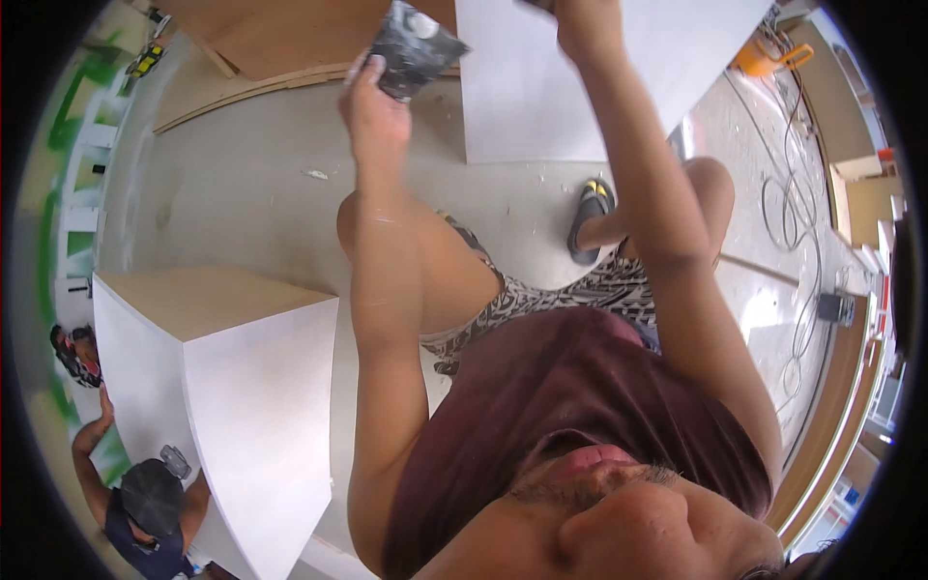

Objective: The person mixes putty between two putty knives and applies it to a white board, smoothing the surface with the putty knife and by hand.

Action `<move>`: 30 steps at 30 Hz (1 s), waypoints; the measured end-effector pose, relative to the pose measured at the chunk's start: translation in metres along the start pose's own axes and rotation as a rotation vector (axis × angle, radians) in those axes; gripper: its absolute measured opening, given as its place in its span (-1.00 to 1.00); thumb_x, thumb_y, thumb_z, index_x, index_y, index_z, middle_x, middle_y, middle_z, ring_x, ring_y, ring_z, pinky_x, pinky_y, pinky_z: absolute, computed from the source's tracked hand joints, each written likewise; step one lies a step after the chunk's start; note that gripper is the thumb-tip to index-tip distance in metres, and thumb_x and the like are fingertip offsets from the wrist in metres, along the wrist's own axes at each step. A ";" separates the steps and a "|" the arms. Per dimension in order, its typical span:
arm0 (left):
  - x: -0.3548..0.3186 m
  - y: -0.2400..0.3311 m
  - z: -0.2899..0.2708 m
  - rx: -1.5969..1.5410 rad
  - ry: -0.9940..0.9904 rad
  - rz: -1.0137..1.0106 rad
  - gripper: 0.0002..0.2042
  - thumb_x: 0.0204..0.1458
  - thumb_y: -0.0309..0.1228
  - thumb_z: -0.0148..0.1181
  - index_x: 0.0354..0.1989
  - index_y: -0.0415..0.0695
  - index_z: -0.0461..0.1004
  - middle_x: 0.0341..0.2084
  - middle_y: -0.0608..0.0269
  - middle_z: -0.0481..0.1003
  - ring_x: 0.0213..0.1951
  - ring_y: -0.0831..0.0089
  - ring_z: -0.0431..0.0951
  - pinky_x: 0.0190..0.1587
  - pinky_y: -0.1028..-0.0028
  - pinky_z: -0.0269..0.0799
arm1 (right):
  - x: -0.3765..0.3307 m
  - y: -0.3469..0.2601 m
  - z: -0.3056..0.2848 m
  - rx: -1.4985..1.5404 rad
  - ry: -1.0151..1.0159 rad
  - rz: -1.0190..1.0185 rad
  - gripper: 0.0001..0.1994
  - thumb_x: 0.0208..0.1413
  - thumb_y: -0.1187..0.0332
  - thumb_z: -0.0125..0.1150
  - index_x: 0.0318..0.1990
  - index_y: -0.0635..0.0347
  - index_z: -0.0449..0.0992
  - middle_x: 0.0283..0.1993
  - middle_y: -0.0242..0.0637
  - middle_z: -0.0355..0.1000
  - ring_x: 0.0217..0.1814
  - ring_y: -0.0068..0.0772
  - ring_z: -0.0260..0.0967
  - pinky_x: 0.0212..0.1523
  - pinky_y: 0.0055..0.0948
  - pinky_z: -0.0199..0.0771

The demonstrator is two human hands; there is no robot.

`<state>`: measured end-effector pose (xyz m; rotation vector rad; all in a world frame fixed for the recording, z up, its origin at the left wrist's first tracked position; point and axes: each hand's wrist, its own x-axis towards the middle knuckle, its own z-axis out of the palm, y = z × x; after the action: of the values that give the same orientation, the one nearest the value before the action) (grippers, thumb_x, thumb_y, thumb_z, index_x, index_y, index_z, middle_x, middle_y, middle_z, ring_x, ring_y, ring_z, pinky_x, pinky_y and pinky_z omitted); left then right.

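Observation:
My left hand point(373, 104) is closed on the edge of a dark grey, flat, roughly square piece point(411, 60). A round white patch shows near its top, and I cannot make out what kind of thing it is. At the upper edge, my right hand point(590, 27) is raised over the white panel point(522, 106) and partly cut off. A dark object point(537, 4) shows beside its fingers, too little of it to name. How those fingers lie is hidden.
A white cabinet point(261, 416) with a brown top stands to my left, a co-worker point(150, 498) in a dark cap beside it. Brown boards point(290, 43) lie ahead. On the right are an orange bucket point(762, 56) and looped cables point(795, 208) on the floor.

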<state>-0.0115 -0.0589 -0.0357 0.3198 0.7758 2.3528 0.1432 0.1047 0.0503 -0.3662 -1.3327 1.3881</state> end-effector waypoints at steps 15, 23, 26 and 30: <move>-0.028 -0.018 0.042 0.151 -0.051 0.194 -0.71 0.21 -0.55 0.05 0.06 -0.45 0.37 -0.07 0.01 0.50 -0.06 0.31 0.53 0.05 0.32 0.47 | -0.048 -0.022 -0.043 -0.395 -0.343 0.324 -0.70 0.20 0.36 0.24 0.03 0.30 0.48 -0.25 -0.26 0.56 -0.30 -0.50 0.55 -0.45 -0.51 0.58; -0.038 -0.034 0.052 0.165 -0.114 0.149 -0.69 0.27 -0.48 -0.01 0.10 -0.41 0.41 -0.07 0.06 0.51 -0.07 0.43 0.52 0.02 0.42 0.43 | -0.049 -0.013 -0.035 -0.164 -0.236 0.524 -0.71 0.04 0.42 0.40 -0.12 0.38 0.52 -0.40 -0.28 0.54 -0.52 -0.52 0.50 -0.70 -0.55 0.50; -0.047 -0.038 0.055 0.359 -0.142 0.143 -0.69 0.27 -0.45 0.01 0.07 -0.41 0.46 -0.14 0.10 0.56 -0.15 0.49 0.52 0.00 0.48 0.41 | -0.044 -0.012 -0.039 -0.119 -0.200 0.540 -0.72 0.05 0.43 0.39 -0.11 0.37 0.52 -0.39 -0.28 0.55 -0.52 -0.50 0.51 -0.70 -0.54 0.51; -0.046 -0.036 0.050 0.627 -0.210 0.253 -0.68 0.26 -0.38 0.05 0.07 -0.33 0.49 -0.17 0.15 0.58 -0.18 0.53 0.52 -0.04 0.52 0.39 | -0.021 -0.012 -0.032 -0.054 -0.216 0.473 -0.69 0.05 0.42 0.38 -0.06 0.35 0.53 -0.32 -0.27 0.57 -0.48 -0.46 0.53 -0.67 -0.49 0.52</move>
<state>0.0621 -0.0435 -0.0191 0.9600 1.4220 2.1897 0.1818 0.1001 0.0409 -0.6100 -1.5245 1.8252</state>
